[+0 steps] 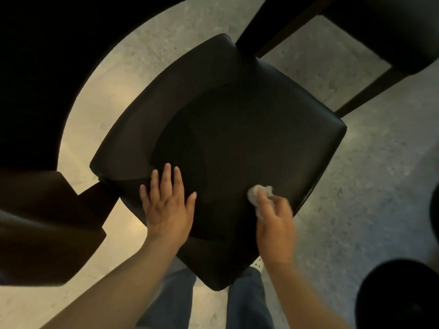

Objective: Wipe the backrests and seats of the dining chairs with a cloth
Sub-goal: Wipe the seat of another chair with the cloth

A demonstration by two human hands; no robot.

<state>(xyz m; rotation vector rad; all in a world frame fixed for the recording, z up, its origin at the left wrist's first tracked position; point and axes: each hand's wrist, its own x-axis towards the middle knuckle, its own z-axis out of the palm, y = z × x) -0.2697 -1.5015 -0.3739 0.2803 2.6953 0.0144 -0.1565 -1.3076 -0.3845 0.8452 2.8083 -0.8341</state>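
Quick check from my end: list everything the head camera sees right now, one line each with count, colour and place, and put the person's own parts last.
chair seat: one, black, centre, under both hands
cloth: one, pale, crumpled, on the seat's near right part, in the right hand
other chairs: parts of two, dark; one at top right with wooden legs, one at left edge
table: one, dark, rounded edge, upper left
round dark object: one, black, lower right; what it is I cannot tell
floor: pale speckled, all around
legs: two, blue jeans, bottom centre
left hand: flat, fingers spread on the seat
right hand: gripping the cloth, blurred
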